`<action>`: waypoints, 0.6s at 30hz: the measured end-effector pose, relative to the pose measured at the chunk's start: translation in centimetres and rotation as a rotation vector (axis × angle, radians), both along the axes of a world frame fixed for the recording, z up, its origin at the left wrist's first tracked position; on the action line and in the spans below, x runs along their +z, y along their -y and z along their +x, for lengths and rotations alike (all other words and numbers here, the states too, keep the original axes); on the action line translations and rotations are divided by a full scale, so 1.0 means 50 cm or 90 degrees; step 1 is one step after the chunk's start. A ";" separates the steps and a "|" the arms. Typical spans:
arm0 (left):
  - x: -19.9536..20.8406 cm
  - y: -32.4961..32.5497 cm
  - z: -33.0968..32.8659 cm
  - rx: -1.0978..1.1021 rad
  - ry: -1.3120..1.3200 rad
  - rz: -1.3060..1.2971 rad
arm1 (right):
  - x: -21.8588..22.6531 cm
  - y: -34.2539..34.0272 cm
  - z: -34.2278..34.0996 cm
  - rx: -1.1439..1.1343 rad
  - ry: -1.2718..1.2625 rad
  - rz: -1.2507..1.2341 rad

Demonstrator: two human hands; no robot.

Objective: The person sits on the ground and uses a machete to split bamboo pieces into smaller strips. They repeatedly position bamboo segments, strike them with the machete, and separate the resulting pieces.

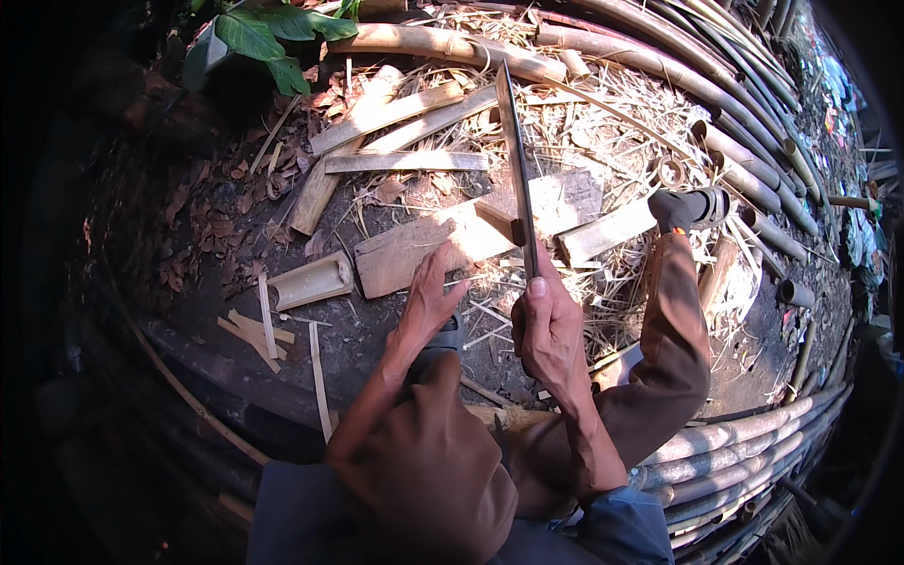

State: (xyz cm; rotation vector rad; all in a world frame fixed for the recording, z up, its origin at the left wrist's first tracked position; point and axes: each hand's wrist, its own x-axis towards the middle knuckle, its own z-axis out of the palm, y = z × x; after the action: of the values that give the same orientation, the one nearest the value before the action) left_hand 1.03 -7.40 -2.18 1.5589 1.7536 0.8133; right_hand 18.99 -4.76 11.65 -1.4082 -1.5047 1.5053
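My right hand (551,334) is wrapped round the handle of a machete, its long dark blade (517,155) pointing up and away from me. The blade crosses over a wide, flat wooden board (405,254) on the ground. A small brown piece of wood or bamboo (496,222) sits on that board, right beside the blade; whether they touch I cannot tell. Left of the machete, my left hand (430,297) hovers at the board's near edge. Its fingers and thumb are apart, with nothing seen in them.
Split bamboo pieces (405,162) lie beyond the board, and a half-round bamboo piece (315,282) lies left. Long bamboo poles (659,61) curve along the far right; more poles (734,438) are stacked near right. My sandalled foot (692,207) rests among shavings. Green leaves (250,36) hang far left.
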 end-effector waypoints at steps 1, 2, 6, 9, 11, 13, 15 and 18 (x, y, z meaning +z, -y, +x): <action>-0.003 0.010 -0.005 0.014 0.000 -0.018 | -0.019 -0.001 -0.002 -0.008 0.027 0.007; -0.006 0.011 -0.001 0.025 0.002 -0.025 | -0.085 -0.005 -0.001 -0.025 0.008 0.001; -0.003 0.016 -0.006 0.050 0.021 -0.029 | -0.078 -0.028 -0.027 -0.006 -0.047 -0.066; 0.027 0.022 -0.011 0.058 0.026 -0.018 | 0.031 -0.027 -0.002 0.042 -0.044 -0.026; 0.030 0.023 -0.012 0.071 0.041 -0.030 | 0.076 -0.024 0.011 0.022 0.021 -0.020; 0.030 0.011 -0.022 0.090 0.032 0.003 | -0.111 -0.036 0.007 0.095 0.087 -0.001; 0.029 0.008 -0.011 0.079 0.050 -0.015 | -0.107 -0.031 0.008 0.040 0.054 -0.074; 0.044 -0.025 -0.012 0.056 0.031 0.039 | -0.026 -0.057 0.015 0.031 0.012 -0.010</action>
State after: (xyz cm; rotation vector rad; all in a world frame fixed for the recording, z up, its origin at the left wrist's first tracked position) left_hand 0.42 -6.14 0.04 1.4971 1.7883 0.9482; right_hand 19.74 -1.93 10.33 -1.4066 -1.5523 1.5402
